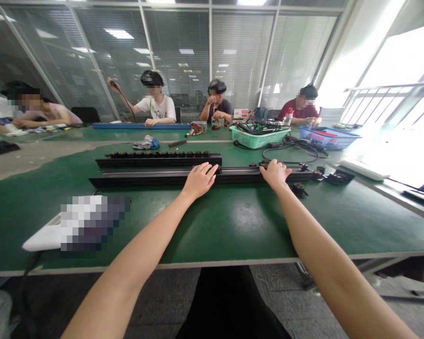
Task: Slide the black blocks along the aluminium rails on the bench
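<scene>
A long black metal rail (155, 179) lies across the green table (233, 226) in front of me. My left hand (199, 179) rests on its middle, fingers stretched forward and laid flat over the top. Further right, my right hand (275, 173) sits on the same rail, fingers curled down over its far edge. Behind the rail lies a second, shorter black strip (155, 161) carrying a row of small black sockets. Small black end pieces (334, 177) lie by the rail's right end.
A white device (44, 238) sits at the near left. At the back stand a green basket (257, 136) of cables, a blue tray (327, 138) and a long blue strip (141, 126). Black cables (297, 149) loop right of centre. Several people sit along the far side.
</scene>
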### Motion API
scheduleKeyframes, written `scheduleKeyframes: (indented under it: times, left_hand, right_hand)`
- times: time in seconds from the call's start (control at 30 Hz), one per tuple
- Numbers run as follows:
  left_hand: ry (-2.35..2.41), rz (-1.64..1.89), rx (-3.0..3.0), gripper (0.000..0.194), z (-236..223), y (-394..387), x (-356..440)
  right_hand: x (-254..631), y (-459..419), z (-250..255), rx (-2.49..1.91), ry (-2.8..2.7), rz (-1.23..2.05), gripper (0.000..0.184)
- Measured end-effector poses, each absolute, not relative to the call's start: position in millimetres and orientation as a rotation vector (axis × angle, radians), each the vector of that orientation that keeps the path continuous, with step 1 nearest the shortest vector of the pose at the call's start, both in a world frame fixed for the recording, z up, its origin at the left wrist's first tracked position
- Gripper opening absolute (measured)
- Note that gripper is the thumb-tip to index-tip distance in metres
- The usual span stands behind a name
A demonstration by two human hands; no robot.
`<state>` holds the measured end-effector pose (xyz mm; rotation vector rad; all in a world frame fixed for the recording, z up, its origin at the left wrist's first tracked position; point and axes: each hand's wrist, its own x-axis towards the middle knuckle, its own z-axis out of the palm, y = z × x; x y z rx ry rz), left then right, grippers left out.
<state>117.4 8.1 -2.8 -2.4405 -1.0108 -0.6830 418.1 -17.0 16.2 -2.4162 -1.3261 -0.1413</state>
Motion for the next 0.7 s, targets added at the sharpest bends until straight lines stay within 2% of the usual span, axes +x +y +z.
scheduleKeyframes:
  times: [0.7]
  left_hand:
    - [-1.029, -0.678, -2.450, 0.048, -2.3, 7.5, 117.9]
  right_hand:
    - [420.0, -16.8, 16.4, -2.420, -1.272, -0.141, 0.048]
